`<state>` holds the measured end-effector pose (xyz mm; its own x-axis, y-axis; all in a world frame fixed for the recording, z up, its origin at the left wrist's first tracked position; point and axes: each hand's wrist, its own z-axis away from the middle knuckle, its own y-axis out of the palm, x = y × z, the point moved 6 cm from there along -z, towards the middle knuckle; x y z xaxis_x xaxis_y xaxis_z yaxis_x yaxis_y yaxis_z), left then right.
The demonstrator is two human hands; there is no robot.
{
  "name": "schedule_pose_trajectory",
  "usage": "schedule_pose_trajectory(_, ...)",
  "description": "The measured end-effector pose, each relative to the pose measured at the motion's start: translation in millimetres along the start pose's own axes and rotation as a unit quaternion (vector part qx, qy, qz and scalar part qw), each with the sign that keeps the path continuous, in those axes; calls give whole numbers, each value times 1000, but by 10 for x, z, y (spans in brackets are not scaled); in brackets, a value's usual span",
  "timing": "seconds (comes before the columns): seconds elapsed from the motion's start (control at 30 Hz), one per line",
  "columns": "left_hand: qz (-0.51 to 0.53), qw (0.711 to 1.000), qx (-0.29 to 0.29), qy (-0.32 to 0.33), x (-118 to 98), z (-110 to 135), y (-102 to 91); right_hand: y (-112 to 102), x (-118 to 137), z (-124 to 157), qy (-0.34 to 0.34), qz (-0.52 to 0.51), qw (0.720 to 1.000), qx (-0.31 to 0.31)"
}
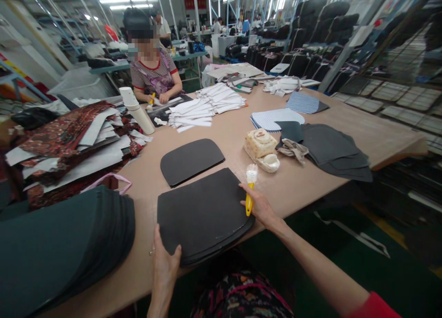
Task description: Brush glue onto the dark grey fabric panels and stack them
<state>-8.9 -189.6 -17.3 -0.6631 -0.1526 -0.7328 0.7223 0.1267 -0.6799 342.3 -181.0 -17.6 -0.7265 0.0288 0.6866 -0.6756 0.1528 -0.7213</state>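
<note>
A stack of dark grey panels [203, 207] with rounded lower corners lies in front of me, overhanging the table's near edge a little. My left hand [164, 258] rests against its lower left corner, thumb and fingers spread apart. At the stack's right edge is my right hand [257, 205], closed around the yellow handle of a paintbrush [249, 189], with fingertips touching the panels. The brush's bristles are whitish and point away from me. Just beyond the stack lies a smaller dark panel [191, 159] with rounded corners.
A crusted glue container [264, 143] and a crumpled rag [293, 150] sit right of centre, beside more grey panels [331, 147]. Tall dark panels [69, 239] are piled at left, near patterned scraps [65, 147] and a white bottle [140, 115]. Across the table [221, 129], a co-worker [155, 74] handles white strips [207, 104].
</note>
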Motion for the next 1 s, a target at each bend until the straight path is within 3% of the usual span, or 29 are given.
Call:
schedule_pose_trajectory(0.17, 38, 999, -11, 9, -76, 93, 10, 1, 63, 47, -62, 206, 975, -54)
schedule_pose_trajectory(0.37, 16, 1000, -3, -9, -54, 122, 23, 255, 72, 117, -133, 150, 979, -21)
schedule_pose_trajectory(0.67, -9, 1000, -22, 0, 1, 139, -58, 228, 33, 134, -120, 125, 985, -22)
schedule_pose_trajectory(0.83, 74, 996, -3, -41, 240, 93, -71, 260, -7, 143, -118, 129, 984, -20)
schedule_pose_trajectory(1.0, 118, 989, -20, -90, 538, 55, -211, 300, -95, 155, -117, 129, 985, -15)
